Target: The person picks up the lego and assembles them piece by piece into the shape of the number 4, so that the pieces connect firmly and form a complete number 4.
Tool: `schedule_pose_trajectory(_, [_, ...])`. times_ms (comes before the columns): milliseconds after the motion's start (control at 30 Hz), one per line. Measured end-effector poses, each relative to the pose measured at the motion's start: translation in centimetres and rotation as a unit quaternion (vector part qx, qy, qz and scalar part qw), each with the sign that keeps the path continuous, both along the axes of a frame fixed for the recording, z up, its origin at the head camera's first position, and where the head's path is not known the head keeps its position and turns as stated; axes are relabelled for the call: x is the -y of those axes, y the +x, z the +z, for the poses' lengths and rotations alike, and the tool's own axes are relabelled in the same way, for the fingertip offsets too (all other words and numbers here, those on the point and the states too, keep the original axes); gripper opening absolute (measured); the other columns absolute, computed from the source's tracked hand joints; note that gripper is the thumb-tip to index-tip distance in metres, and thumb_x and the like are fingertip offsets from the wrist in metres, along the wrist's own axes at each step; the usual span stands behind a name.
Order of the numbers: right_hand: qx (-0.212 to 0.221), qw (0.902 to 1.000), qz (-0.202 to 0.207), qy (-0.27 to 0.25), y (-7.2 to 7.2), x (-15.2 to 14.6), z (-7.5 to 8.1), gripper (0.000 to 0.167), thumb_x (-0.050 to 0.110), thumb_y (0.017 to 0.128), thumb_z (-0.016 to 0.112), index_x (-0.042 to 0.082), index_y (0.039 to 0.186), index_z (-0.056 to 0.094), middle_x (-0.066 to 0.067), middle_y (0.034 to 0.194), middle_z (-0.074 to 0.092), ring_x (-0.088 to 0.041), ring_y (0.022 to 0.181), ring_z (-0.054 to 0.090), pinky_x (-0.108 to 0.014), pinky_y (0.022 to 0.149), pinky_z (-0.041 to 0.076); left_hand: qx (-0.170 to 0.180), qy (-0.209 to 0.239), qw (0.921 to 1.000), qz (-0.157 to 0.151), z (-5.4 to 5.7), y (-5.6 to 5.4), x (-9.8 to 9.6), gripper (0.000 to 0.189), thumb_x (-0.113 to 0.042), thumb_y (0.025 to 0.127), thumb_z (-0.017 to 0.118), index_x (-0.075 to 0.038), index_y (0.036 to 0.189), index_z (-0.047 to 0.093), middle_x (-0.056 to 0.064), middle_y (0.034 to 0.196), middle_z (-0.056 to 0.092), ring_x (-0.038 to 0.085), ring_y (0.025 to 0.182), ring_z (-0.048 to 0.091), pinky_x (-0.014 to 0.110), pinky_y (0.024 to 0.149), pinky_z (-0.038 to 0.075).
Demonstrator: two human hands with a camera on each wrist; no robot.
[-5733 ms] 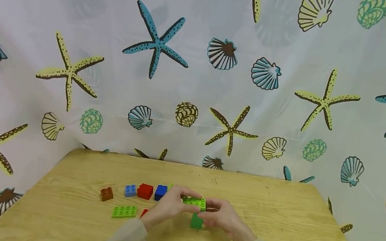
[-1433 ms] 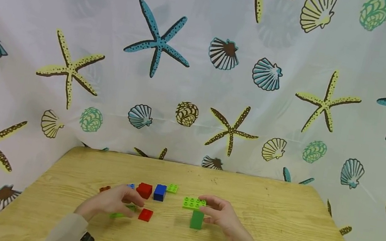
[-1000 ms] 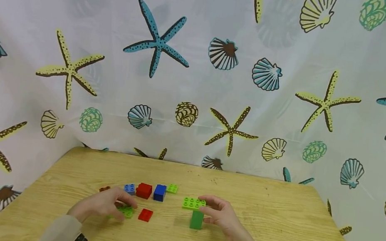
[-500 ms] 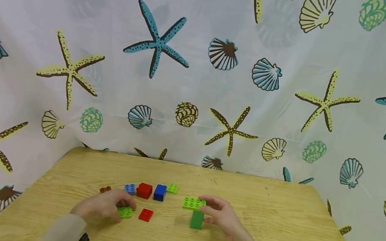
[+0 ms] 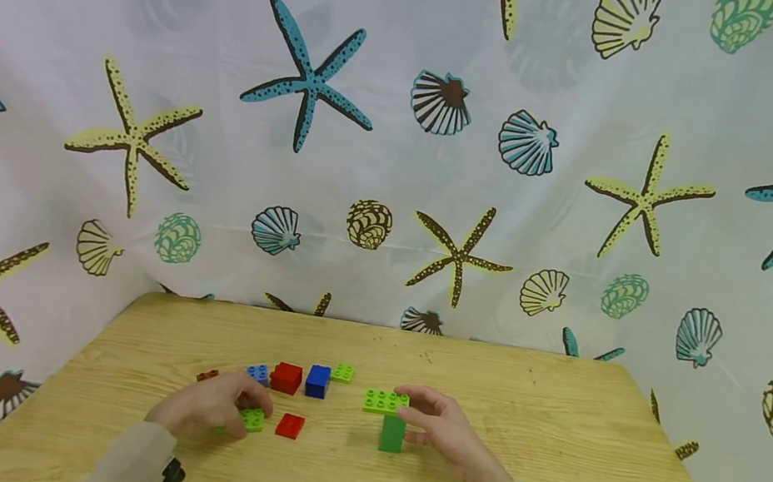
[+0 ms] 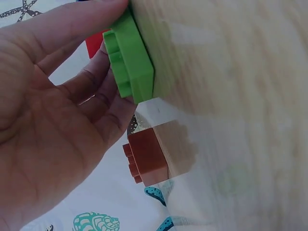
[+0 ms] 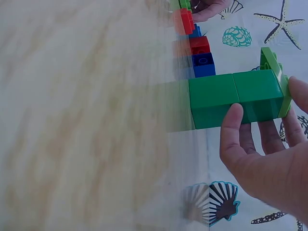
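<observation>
My left hand (image 5: 212, 401) is low over the left part of the table. Its thumb and fingers pinch a long light green toy brick (image 6: 132, 60), studs facing the palm in the left wrist view; the head view hides part of it. A brown brick (image 6: 148, 156) lies beside that hand. To the right, my right hand (image 5: 450, 432) holds a small upright tower, two dark green bricks (image 7: 236, 97) stacked under a flat light green brick (image 5: 385, 403) that overhangs to the left. One digit touches the green side and another touches the light green top brick.
Between the hands lies a flat red brick (image 5: 290, 425). Behind it stand a light blue brick (image 5: 257, 374), a red brick (image 5: 286, 378), a dark blue brick (image 5: 317, 382) and a small light green brick (image 5: 342, 373). A patterned curtain (image 5: 398, 167) hangs behind the wooden table (image 5: 522, 389).
Earlier both hands were at the tower's light green top brick. The left hand then left it, moved left and came down around the other long light green brick. The right hand has stayed at the tower.
</observation>
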State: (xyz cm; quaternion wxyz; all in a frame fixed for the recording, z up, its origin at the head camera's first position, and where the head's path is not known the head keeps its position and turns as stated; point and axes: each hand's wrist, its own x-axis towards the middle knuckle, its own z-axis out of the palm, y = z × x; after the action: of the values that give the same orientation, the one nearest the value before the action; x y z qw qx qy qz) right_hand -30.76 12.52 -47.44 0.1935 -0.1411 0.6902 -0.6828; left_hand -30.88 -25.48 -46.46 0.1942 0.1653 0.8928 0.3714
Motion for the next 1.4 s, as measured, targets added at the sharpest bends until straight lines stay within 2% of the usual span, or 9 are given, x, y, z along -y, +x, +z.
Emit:
schedule_pose_trajectory(133, [0.000,1.0000,0.003,0.001,-0.1,-0.1,0.0,0.053,0.027,0.094,0.067,0.005,0.140,0.052,-0.007,0.130,0.059,-0.013,0.107,0.060,-0.041,0.090,0.054,-0.009,0.009,0.9999,-0.010,0.2,-0.3,0.1,0.043,0.009,0.071,0.076,-0.005,0.111,0.072,0.009,0.117,0.067,0.030,0.110,0.059,0.054,0.096,0.047])
schedule_pose_trajectory(267, [0.000,1.0000,0.005,0.002,-0.1,-0.1,0.0,0.051,0.026,0.095,0.066,0.005,0.139,0.053,-0.007,0.131,0.058,-0.012,0.106,0.060,-0.040,0.089,0.054,-0.039,-0.002,0.9992,-0.012,0.7,-0.5,-0.1,0.043,0.001,0.073,0.078,-0.007,0.115,0.072,0.007,0.118,0.067,0.027,0.107,0.055,0.053,0.094,0.047])
schedule_pose_trajectory(467, [0.001,1.0000,0.008,0.002,-0.2,-0.1,-0.1,0.053,0.026,0.095,0.065,0.003,0.141,0.050,-0.008,0.133,0.056,-0.012,0.106,0.059,-0.037,0.088,0.054,-0.075,0.022,0.9965,-0.030,1.6,-0.5,-0.7,0.042,-0.001,0.077,0.074,-0.003,0.119,0.068,0.012,0.125,0.065,0.031,0.115,0.054,0.056,0.101,0.043])
schedule_pose_trajectory(800, [0.004,0.9999,0.012,-0.003,-0.1,0.0,0.0,0.054,0.027,0.095,0.065,0.003,0.141,0.049,-0.007,0.131,0.057,-0.013,0.106,0.059,-0.040,0.089,0.053,-0.108,0.048,0.9930,-0.004,2.0,-1.0,-2.7,0.043,-0.004,0.080,0.071,-0.011,0.122,0.069,0.008,0.131,0.061,0.027,0.118,0.052,0.048,0.100,0.043])
schedule_pose_trajectory(1033, [0.001,0.9999,0.014,-0.001,-0.3,0.0,0.0,0.052,0.028,0.096,0.065,0.005,0.140,0.050,-0.008,0.133,0.057,-0.013,0.107,0.059,-0.041,0.088,0.053,-0.133,0.064,0.9890,0.007,2.0,-1.2,-4.4,0.037,-0.009,0.084,0.071,-0.011,0.121,0.069,0.008,0.131,0.062,0.026,0.117,0.055,0.051,0.102,0.043])
schedule_pose_trajectory(1233, [-0.002,0.9999,0.013,0.000,-0.2,0.0,0.1,0.054,0.029,0.094,0.067,0.005,0.140,0.050,-0.008,0.132,0.058,-0.014,0.106,0.059,-0.038,0.084,0.053,-0.144,0.111,0.9830,0.021,1.8,-1.5,-6.1,0.033,-0.024,0.088,0.074,-0.017,0.120,0.070,0.006,0.129,0.064,0.024,0.117,0.056,0.048,0.102,0.044])
schedule_pose_trajectory(1400, [0.001,1.0000,0.008,0.005,0.0,0.2,-0.1,0.054,0.028,0.094,0.067,0.005,0.140,0.050,-0.009,0.133,0.057,-0.013,0.106,0.059,-0.037,0.084,0.053,-0.138,0.166,0.9762,0.019,1.5,-1.3,-7.2,0.038,-0.023,0.088,0.074,-0.013,0.124,0.067,0.007,0.131,0.063,0.027,0.123,0.054,0.046,0.101,0.045])
